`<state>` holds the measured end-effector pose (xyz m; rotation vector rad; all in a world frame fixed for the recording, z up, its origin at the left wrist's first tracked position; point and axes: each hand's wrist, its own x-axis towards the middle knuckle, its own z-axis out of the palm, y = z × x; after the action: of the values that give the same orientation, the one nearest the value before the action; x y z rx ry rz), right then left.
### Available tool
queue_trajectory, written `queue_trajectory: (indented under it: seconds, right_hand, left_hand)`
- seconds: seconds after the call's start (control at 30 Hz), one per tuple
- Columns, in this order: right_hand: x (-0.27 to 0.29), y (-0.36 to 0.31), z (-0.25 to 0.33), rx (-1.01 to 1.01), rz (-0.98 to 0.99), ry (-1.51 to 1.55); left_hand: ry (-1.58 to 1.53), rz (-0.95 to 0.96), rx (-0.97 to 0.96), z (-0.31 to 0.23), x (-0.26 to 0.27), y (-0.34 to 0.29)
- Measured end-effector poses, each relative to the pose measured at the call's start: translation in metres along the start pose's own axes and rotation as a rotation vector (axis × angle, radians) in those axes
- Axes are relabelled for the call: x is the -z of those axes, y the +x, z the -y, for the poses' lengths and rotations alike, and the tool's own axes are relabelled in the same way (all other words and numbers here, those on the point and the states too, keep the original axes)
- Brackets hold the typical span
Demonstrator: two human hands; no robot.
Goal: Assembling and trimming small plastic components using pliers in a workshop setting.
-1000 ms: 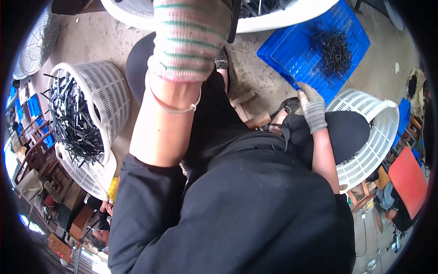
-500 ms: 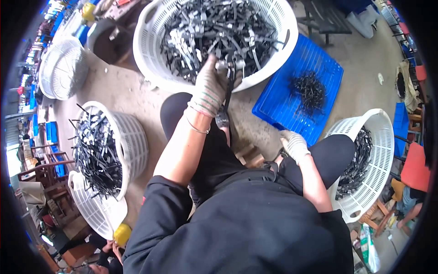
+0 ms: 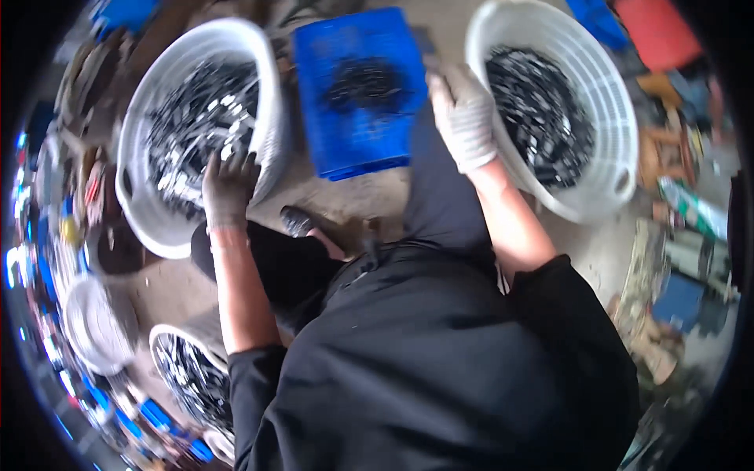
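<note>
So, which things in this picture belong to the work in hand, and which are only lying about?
Apparently in use:
- round white plastic left basket, holding glossy black strips, near the gloved left hand
- matching right basket and rectangular blue plastic tray, near the gloved right hand

Apparently just lying about:
- flat red panel
- elongated green-and-white bag

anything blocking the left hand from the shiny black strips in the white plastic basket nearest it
Nothing visible: the gloved left hand overlaps the near side of the round white plastic basket, with the shiny black strips ahead. Blur hides whether it touches them.
</note>
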<state>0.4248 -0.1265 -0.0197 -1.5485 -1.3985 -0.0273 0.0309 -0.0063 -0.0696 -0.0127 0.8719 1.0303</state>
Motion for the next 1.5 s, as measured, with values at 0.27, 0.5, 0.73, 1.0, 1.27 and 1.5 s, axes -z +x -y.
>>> queue_trajectory:
  seconds: [0.27, 0.5, 0.73, 1.0, 1.27, 1.5]
  right_hand:
    - [0.141, -0.029, -0.197, -0.891, 0.571, -0.802]
    - [0.232, -0.124, -0.259, -1.093, 0.421, -0.913]
    - [0.335, -0.134, -0.293, -1.045, -0.421, -1.251]
    - [0.425, -0.175, -0.354, -1.403, -0.318, -0.638]
    - [0.342, -0.117, -0.335, -0.719, -0.219, -1.203]
    - [0.265, -0.125, -0.405, -1.542, 0.120, -0.850]
  left_hand:
    - [0.240, 0.198, -0.001, 0.058, -0.016, -0.011]
    - [0.559, -0.024, -0.093, 0.049, -0.024, -0.024]
    - [0.760, -0.021, -0.174, 0.076, -0.067, -0.042]
    - [1.032, 0.568, -0.036, 0.215, -0.207, -0.083]
    - [2.235, 1.044, -0.771, 0.355, -0.248, -0.029]
    - [2.683, 1.436, -0.863, 0.400, -0.237, -0.004]
